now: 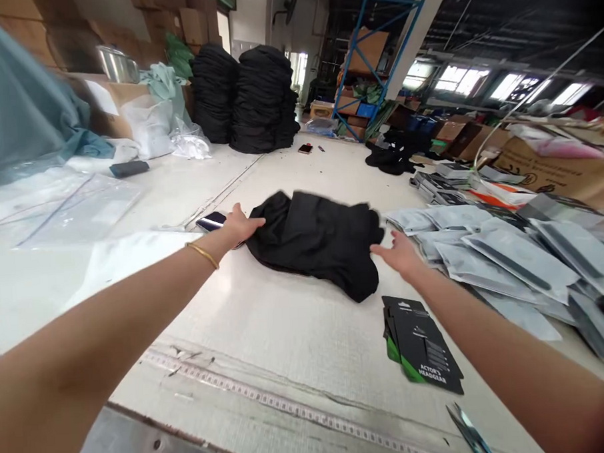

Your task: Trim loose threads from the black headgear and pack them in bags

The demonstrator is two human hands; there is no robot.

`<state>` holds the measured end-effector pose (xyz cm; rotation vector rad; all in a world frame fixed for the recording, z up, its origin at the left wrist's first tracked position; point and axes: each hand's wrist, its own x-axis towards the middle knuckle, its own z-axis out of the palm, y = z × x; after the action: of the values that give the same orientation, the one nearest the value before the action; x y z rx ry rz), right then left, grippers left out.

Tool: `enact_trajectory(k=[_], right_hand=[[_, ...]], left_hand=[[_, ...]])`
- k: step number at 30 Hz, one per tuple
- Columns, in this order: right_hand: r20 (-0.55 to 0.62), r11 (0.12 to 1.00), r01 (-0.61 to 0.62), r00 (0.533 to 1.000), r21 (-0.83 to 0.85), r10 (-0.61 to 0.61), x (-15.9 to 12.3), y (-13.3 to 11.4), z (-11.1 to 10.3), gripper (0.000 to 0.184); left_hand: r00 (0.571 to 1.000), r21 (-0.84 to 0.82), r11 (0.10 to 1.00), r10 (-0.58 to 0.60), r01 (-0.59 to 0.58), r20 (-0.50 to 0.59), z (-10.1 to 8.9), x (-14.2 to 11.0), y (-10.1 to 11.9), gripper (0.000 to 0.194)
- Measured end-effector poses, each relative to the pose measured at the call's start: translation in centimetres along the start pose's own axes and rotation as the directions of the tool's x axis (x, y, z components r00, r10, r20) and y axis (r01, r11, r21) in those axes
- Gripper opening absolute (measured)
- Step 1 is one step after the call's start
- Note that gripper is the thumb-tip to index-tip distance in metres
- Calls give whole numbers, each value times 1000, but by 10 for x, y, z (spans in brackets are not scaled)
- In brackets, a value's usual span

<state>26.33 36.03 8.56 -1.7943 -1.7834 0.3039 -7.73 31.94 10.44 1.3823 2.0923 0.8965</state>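
A crumpled black garment (317, 238) lies in the middle of the white table (287, 334). My left hand (239, 226) rests at its left edge, fingers and thumb touching the cloth, a gold bangle on the wrist. My right hand (400, 254) reaches its right edge with fingers stretched out flat, holding nothing. A dark phone (210, 222) lies just behind my left hand.
Black and green header cards (421, 347) lie near my right forearm, scissors (468, 433) at the front edge. Several grey packaged bags (508, 251) cover the right side. Clear plastic bags (61, 210) lie left. Stacks of black garments (261, 98) stand at the back.
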Motion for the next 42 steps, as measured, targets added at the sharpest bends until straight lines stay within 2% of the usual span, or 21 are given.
enact_trajectory(k=[1,3,5,6,8,12,14,15,16,18,20,21,22,23,26,28,31,35,38,40,42], right_hand=[[14,1000,0,1000,-23,1,-6,8,13,64],[77,997,40,996,-67,-34,-19,18,33,61],[161,976,160,978,-147,-136,-30,22,46,55],[213,955,222,960,-196,-180,-34,24,50,53],[308,911,308,926,-275,-220,-39,28,57,52],[365,896,324,908,-303,-205,-41,31,60,54],[328,903,306,923,-303,-203,-46,26,58,54],[291,904,312,930,-292,-226,-50,21,56,53],[249,899,343,927,-271,-279,-55,14,55,52],[188,847,489,870,-209,-456,-65,0,54,48],[208,756,638,767,-147,-607,-71,-14,56,41],[236,737,664,742,-124,-628,-71,-19,59,36],[263,746,657,742,-107,-616,-69,-23,62,31],[284,773,627,762,-96,-582,-66,-26,65,27],[186,840,536,837,-86,-515,-60,-34,71,25],[77,799,594,804,-86,-590,-63,-39,74,26],[68,681,729,684,-62,-726,-76,-46,83,23],[116,640,767,640,-47,-759,-82,-49,102,25],[181,584,810,582,-44,-793,-77,-50,114,27],[216,598,801,581,18,-785,-73,-51,120,29],[211,654,753,629,72,-748,-73,-54,122,27]], left_hand=[[999,100,994,37,-34,-27,12,0,-6,82],[974,321,924,227,-207,-25,32,-2,-15,78],[906,486,775,413,-404,95,45,-2,-20,68],[884,532,714,437,-454,168,50,0,-22,67],[881,579,665,383,-472,278,57,6,-26,71],[905,579,703,248,-414,347,60,17,-31,79],[901,578,694,286,-430,327,58,13,-30,77],[887,569,680,356,-462,295,56,8,-30,73],[851,550,654,458,-519,259,56,2,-29,67],[700,469,550,671,-691,245,55,-13,-30,58],[554,341,449,760,-826,341,58,-25,-31,51],[530,289,446,750,-847,396,60,-27,-31,47],[539,261,472,720,-842,437,62,-28,-30,42],[573,261,513,681,-818,456,64,-26,-28,37],[705,332,634,534,-699,467,69,-10,-18,32],[745,361,674,448,-644,493,70,2,-11,33],[750,358,698,395,-620,530,69,15,-4,33],[745,334,722,368,-606,556,68,19,-5,34],[750,321,740,358,-591,556,68,19,-6,38],[751,314,749,351,-583,560,67,18,-7,41],[746,303,757,340,-579,573,65,17,-7,44]])
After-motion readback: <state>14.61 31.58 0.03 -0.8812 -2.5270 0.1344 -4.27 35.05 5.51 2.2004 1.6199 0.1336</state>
